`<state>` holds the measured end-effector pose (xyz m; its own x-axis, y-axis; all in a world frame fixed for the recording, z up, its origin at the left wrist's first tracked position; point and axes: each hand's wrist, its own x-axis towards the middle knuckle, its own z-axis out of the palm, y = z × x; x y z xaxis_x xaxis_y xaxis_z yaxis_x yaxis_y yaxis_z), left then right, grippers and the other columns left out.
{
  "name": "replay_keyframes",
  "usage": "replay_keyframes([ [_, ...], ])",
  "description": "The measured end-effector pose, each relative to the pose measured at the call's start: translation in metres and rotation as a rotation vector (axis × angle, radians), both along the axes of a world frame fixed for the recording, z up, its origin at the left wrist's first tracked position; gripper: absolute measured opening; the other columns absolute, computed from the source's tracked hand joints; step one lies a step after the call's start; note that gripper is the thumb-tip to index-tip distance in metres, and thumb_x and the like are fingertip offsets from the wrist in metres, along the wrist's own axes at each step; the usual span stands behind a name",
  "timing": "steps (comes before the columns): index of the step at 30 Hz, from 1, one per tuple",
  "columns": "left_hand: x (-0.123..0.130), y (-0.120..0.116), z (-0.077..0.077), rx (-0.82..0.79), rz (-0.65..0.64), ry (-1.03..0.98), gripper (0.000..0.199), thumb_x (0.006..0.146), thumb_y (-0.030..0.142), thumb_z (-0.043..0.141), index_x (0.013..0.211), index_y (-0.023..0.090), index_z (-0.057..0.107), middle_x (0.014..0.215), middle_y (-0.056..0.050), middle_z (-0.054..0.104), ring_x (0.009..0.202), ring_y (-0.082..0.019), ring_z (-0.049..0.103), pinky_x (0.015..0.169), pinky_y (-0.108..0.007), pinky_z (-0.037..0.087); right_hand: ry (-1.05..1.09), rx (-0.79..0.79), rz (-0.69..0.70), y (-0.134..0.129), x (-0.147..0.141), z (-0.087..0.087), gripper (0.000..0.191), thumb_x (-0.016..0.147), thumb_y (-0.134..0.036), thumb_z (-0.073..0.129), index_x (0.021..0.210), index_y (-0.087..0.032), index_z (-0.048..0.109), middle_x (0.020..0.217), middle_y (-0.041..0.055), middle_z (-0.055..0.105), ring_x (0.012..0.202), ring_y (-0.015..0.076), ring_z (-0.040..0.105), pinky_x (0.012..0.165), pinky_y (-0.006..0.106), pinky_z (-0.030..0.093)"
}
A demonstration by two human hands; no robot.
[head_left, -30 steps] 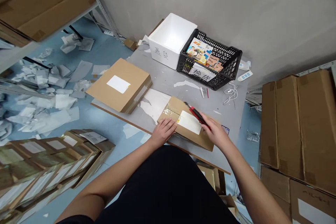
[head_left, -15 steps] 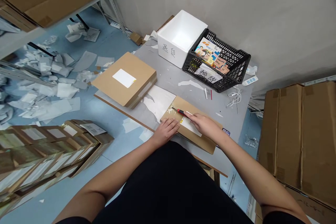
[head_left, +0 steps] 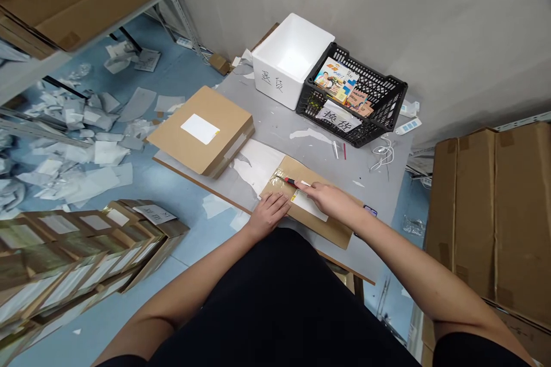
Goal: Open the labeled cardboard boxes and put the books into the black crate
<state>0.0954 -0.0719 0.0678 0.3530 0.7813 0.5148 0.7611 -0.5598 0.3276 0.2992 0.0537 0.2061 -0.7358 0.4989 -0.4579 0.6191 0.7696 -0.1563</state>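
A flat brown cardboard box point(head_left: 331, 227) with a white label lies on the grey table point(head_left: 275, 126) in front of me. My left hand point(head_left: 270, 212) rests on its near left edge, fingers spread flat. In my right hand point(head_left: 321, 195) is a red and black cutter point(head_left: 290, 181), its tip at the clear tape on the box's left end. Left of it sits a thicker stack of brown cardboard point(head_left: 206, 152) with a white label on top.
Behind stand a white foam box point(head_left: 275, 89) and a black crate point(head_left: 376, 92) holding colourful booklets. A white cable point(head_left: 383, 155) lies at the right. Cartons point(head_left: 473, 212) stand at far right, boxes point(head_left: 146, 235) at lower left, and paper scraps point(head_left: 107, 152) litter the floor.
The cutter in my right hand has shifted slightly left along the tape. My left hand stays on the box. The whole view has shifted a little.
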Motion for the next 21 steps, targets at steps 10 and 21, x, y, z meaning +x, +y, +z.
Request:
replay_keyframes([
  [10, -0.0012, -0.0037, -0.0016, -0.047, -0.005, -0.024, 0.038, 0.092, 0.024, 0.056, 0.130, 0.022, 0.056, 0.126, -0.012, 0.065, 0.128, -0.026, 0.050, 0.105, -0.049, 0.039, -0.030, 0.010, 0.000, -0.0076, -0.0026, 0.0017, 0.070, 0.092, -0.008, 0.033, 0.154, -0.035, 0.014, 0.102, 0.0084, 0.063, 0.077, 0.0189, 0.063, 0.069, 0.027, 0.041],
  [21, -0.0001, -0.0039, -0.0005, -0.007, -0.001, -0.010, 0.035, 0.091, 0.024, 0.057, 0.127, 0.021, 0.058, 0.123, -0.011, 0.066, 0.127, -0.026, 0.051, 0.105, -0.049, 0.039, -0.015, 0.020, 0.001, -0.0097, 0.0061, -0.0043, 0.072, 0.089, -0.004, 0.039, 0.153, -0.033, 0.022, 0.100, 0.0083, 0.063, 0.078, 0.0177, 0.064, 0.069, 0.025, 0.041],
])
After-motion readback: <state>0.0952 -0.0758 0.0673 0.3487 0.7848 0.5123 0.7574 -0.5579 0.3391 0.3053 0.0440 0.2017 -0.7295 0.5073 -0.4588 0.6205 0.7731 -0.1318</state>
